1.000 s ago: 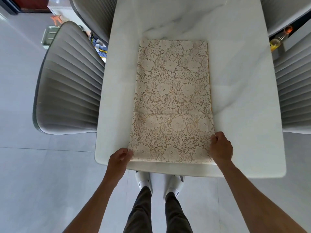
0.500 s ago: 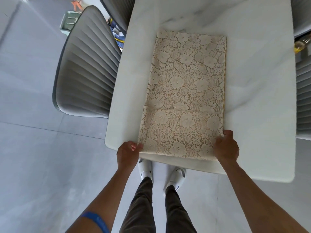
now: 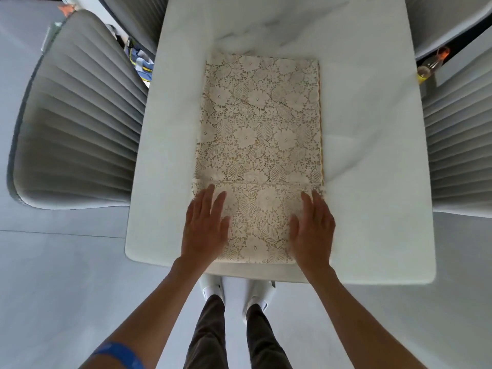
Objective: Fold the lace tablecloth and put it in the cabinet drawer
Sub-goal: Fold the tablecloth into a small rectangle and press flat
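The cream lace tablecloth (image 3: 259,134) lies folded into a long rectangle on the white marble table (image 3: 372,155), its near end at the table's front edge. A fold line crosses it about a third of the way up. My left hand (image 3: 205,225) rests flat, fingers spread, on the near left part of the cloth. On the near right part my right hand (image 3: 312,226) lies flat the same way. Neither hand grips the fabric. No cabinet or drawer is in view.
Grey ribbed chairs stand at the table's left (image 3: 77,123) and right (image 3: 458,145), with more chair backs at the far corners. A bottle with yellow liquid (image 3: 428,67) sits beyond the right edge. A blue bag (image 3: 141,65) lies behind the left chair. My legs stand at the table's front.
Both hands have let go of the near corners and moved inward onto the cloth, now lying flat on it. The cloth's near end lies flat on the table.
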`<state>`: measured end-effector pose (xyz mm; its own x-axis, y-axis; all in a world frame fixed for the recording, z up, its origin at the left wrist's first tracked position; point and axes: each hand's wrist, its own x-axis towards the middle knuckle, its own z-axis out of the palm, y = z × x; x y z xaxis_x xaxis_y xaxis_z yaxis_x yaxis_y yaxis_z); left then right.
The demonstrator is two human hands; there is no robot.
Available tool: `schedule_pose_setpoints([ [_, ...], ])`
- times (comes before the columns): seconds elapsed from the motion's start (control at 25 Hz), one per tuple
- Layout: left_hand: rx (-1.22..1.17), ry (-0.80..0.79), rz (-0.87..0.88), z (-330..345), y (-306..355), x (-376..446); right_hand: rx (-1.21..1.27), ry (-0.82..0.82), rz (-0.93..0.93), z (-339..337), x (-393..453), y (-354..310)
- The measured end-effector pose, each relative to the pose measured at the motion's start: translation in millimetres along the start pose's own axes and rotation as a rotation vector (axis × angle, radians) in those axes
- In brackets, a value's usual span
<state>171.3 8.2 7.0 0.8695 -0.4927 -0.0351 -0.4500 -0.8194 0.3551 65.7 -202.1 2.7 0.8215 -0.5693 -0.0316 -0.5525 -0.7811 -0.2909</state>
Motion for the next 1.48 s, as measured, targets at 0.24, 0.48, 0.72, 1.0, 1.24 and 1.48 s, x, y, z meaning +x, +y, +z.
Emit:
schedule_pose_setpoints([
  [0.24,0.189,-0.046,0.041,56,-35,14,-0.199,-0.081,-0.137,46,6,51],
  [0.48,0.1,-0.164,-0.031,30,-41,-1,-0.192,-0.14,-0.14,33,7,43],
  [0.72,0.146,-0.308,0.074,-11,-32,-15,-0.212,-0.273,-0.223,4,0,30],
  [1.0,0.123,-0.465,0.148,-10,-10,-77,-0.166,-0.42,-0.513,-14,-78,50],
  [1.24,0.107,-0.403,0.147,-19,-14,-70,-0.189,-0.338,-0.515,-17,-67,45],
  [1.48,0.276,-0.355,0.162,-13,3,-61,-0.424,-0.218,-0.391,-17,-67,24],
])
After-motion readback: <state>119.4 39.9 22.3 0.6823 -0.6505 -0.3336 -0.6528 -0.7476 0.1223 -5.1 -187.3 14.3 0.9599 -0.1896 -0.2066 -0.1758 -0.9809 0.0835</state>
